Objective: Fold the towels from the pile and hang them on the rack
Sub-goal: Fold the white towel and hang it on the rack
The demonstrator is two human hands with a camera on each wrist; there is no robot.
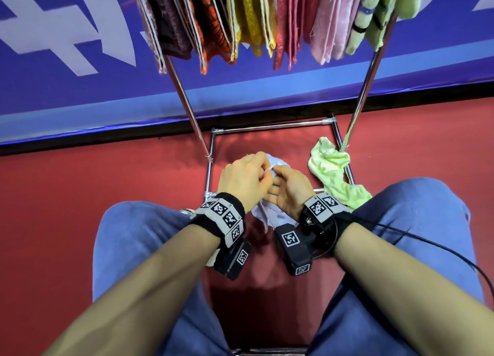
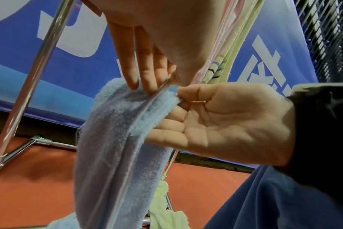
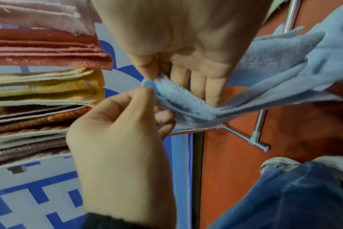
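A light blue towel (image 1: 278,218) hangs between my knees, low in front of the rack (image 1: 187,99). My left hand (image 1: 244,180) and right hand (image 1: 292,188) are close together, and each pinches the towel's top edge between thumb and fingers. In the left wrist view the blue towel (image 2: 112,147) droops in a long bunched strip below the left hand (image 2: 162,86) and right hand (image 2: 179,98). The right wrist view shows the towel's (image 3: 186,102) edges doubled at the pinch, with the right hand (image 3: 162,77) above and the left hand (image 3: 155,103) below.
Several folded towels (image 1: 240,21) in maroon, orange, yellow, pink and green fill the rack's top bars. A crumpled light green towel (image 1: 334,174) lies on the red floor across the rack's chrome base frame (image 1: 272,127). A blue banner wall (image 1: 80,62) stands behind.
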